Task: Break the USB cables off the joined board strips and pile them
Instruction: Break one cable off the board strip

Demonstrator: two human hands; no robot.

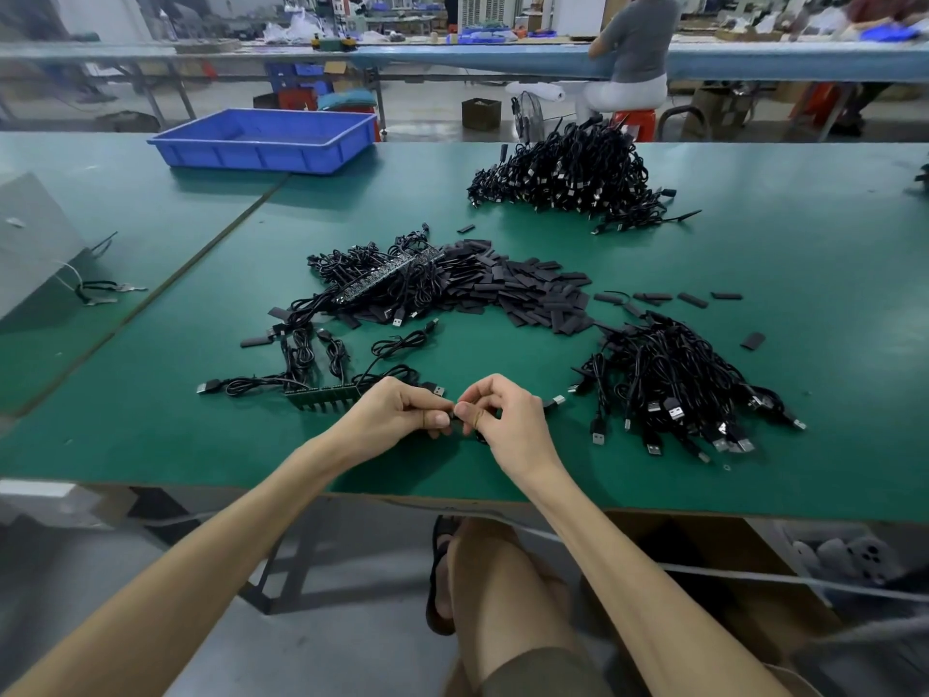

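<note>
A dark joined board strip (324, 397) with several black USB cables hanging off it lies on the green table (754, 274) near the front edge. My left hand (402, 407) grips its right end. My right hand (495, 412) pinches the endmost board piece right beside it, thumbs almost touching; that piece is mostly hidden by my fingers. A cable with a silver plug (558, 400) trails right from my right hand. To the right lies a pile of loose USB cables (673, 379).
Mid-table there is a heap with more joined strips and cables (382, 279) and many flat black pieces (533, 294). A larger cable pile (568, 168) sits further back. A blue tray (266, 138) stands at the back left. A seated person (633, 57) works behind.
</note>
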